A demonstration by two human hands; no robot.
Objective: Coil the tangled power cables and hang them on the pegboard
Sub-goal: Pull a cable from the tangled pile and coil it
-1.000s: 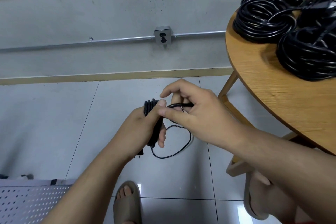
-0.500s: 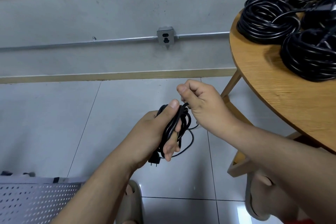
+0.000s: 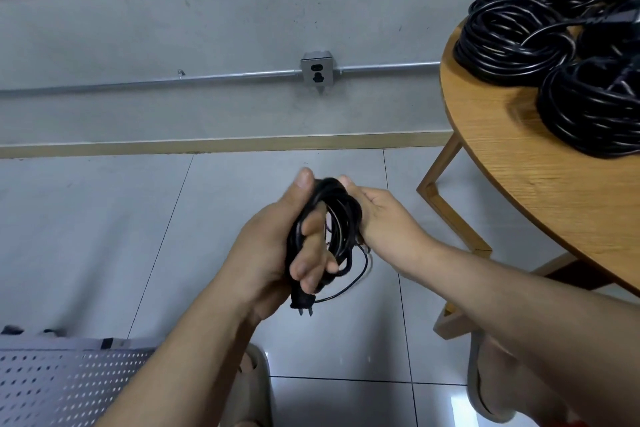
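From the head view, the left hand (image 3: 263,253) held a small black cable bundle (image 3: 334,215) upright over the tiled floor (image 3: 104,236), in front of the body. Its thumb lay along the top of the loops and its fingers (image 3: 311,267) were curled through the middle, clamped on the turns, probably so they could not spring apart. The right hand (image 3: 384,218) cupped the bundle's far side, thumb pressed on the top; its other fingers were hidden behind the loops, though the hand was plainly closed round them, likely squeezing the turns into one tidy hank. The plug (image 3: 304,305) hung just below the left hand, prongs down, and a thin black strand (image 3: 358,276) looped loose beneath the bundle (whether a tie or the cable's own tail, I could not tell).

Larger coils (image 3: 512,42) lay piled on the round wooden surface (image 3: 519,166) at right, well apart from the hands. The perforated pegboard (image 3: 62,385) showed at lower left, lying low near the person's feet. In my judgement coiling was almost done, with securing and hanging not yet done.
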